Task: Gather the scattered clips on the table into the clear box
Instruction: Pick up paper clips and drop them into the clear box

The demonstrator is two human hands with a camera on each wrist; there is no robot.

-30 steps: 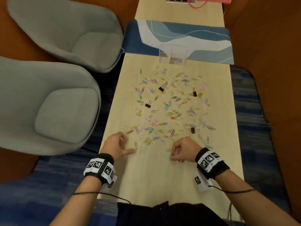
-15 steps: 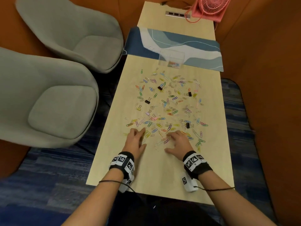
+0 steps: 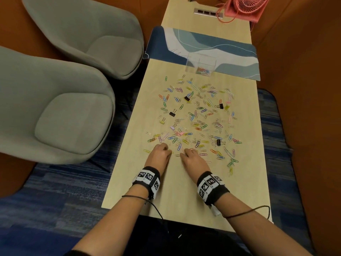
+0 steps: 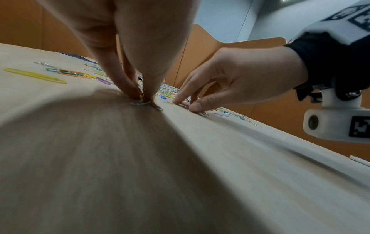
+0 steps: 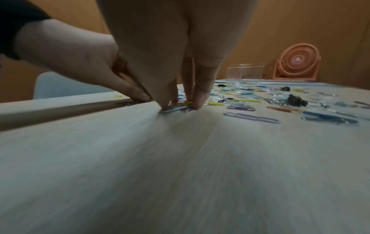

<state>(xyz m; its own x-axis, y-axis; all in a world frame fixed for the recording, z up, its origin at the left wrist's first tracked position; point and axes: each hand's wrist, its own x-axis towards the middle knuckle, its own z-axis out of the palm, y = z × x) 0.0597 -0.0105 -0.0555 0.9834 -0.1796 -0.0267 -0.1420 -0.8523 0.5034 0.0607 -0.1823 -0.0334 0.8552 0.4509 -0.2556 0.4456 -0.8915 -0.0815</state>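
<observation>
**Pinching at clips on a long pale table**

Running away from the person is a narrow light-wood table (image 3: 184, 191), walled by orange panels (image 3: 304, 89) on the right and far side. Two grey upholstered chairs (image 3: 60, 111) stand to its left on blue carpet (image 3: 60, 191). A blue-and-white patterned mat (image 3: 230, 50) crosses the table near the far end; beyond it a pink fan (image 3: 245, 6) stands beside a recessed socket strip (image 3: 208, 12).

Coloured clips (image 3: 199, 117) lie strewn over the middle of the table, a few black binder clips among them. The clear box (image 3: 201, 66) sits at the mat's near edge, well apart from both hands, with a few clips inside.

At the near edge of the scatter, the left hand (image 3: 161, 154) has thumb and fingertips drawn together on a clip against the wood. Just beside it, the right hand (image 3: 193, 160) presses curled fingertips (image 5: 200, 98) down onto several clips, pinching them.
</observation>
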